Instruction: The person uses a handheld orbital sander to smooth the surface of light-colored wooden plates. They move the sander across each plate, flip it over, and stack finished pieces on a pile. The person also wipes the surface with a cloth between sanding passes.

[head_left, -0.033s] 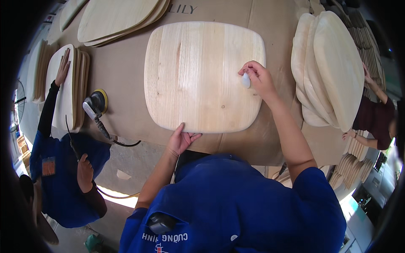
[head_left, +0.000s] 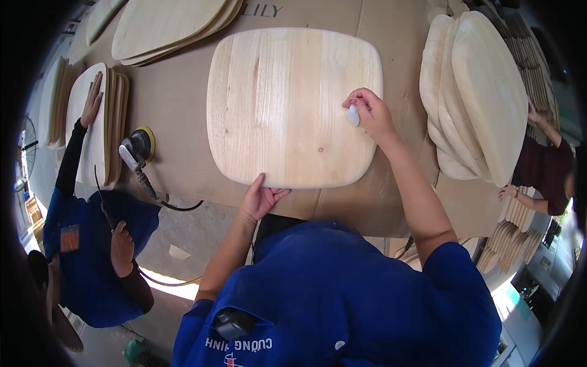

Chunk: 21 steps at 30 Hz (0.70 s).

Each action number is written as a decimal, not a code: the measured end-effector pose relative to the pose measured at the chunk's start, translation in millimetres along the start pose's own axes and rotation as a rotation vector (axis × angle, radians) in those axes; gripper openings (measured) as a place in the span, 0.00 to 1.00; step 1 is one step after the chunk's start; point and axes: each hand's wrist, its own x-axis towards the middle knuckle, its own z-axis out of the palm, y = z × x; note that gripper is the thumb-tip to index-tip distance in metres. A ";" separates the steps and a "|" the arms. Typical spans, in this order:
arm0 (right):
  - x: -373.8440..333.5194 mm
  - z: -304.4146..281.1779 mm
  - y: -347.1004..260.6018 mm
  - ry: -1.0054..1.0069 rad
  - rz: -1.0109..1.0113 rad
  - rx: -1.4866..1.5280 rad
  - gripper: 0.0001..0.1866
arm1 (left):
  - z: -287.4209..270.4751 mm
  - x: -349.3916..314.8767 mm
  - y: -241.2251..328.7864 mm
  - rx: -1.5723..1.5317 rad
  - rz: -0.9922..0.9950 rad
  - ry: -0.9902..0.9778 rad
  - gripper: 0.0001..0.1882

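Observation:
A pale wooden board (head_left: 293,116) with rounded corners lies flat in front of me on a brown-covered table. At its near edge, left of the middle, my left hand (head_left: 260,200) grips the rim, thumb on top and fingers partly hidden below. Over the right part of the board, my right hand (head_left: 370,113) is closed in a pinch. Between its fingers is a small, white, rounded piece (head_left: 353,116), whose exact kind I cannot make out. Whether that piece touches the wood is unclear.
An orbital sander (head_left: 138,148) with a hose rests left of the board. Leaning boards (head_left: 474,98) stand at the right, with more boards (head_left: 165,27) at the far left. A co-worker's hand (head_left: 92,101) touches a left stack (head_left: 82,131); another person (head_left: 544,174) is at the right.
The board and both hands appear slightly higher and a touch further left in the picture, as the whole view shifts a little. Both holds stay the same.

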 end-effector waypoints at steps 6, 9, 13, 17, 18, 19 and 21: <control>-25.5 16.8 21.2 0.096 -0.001 -0.117 0.14 | 5.1 2.8 -1.6 0.083 0.065 0.110 0.31; -28.3 13.2 12.6 0.068 -0.016 -0.212 0.17 | 8.7 9.7 1.0 0.124 0.105 0.090 0.32; -64.8 10.5 10.1 -0.015 0.015 -0.158 0.15 | 10.0 11.4 1.7 0.146 0.115 0.096 0.33; -110.2 7.4 23.2 -0.088 0.036 -0.277 0.15 | 9.8 11.0 1.4 0.144 0.121 0.076 0.33; -121.1 6.2 26.4 -0.119 0.063 -0.326 0.15 | 9.6 10.8 1.2 0.147 0.123 0.072 0.33; -130.4 6.6 29.0 -0.115 0.016 -0.331 0.14 | 9.6 10.9 1.3 0.151 0.127 0.069 0.33; -144.4 7.9 32.6 -0.098 -0.073 -0.336 0.13 | 9.3 11.1 1.5 0.161 0.131 0.060 0.33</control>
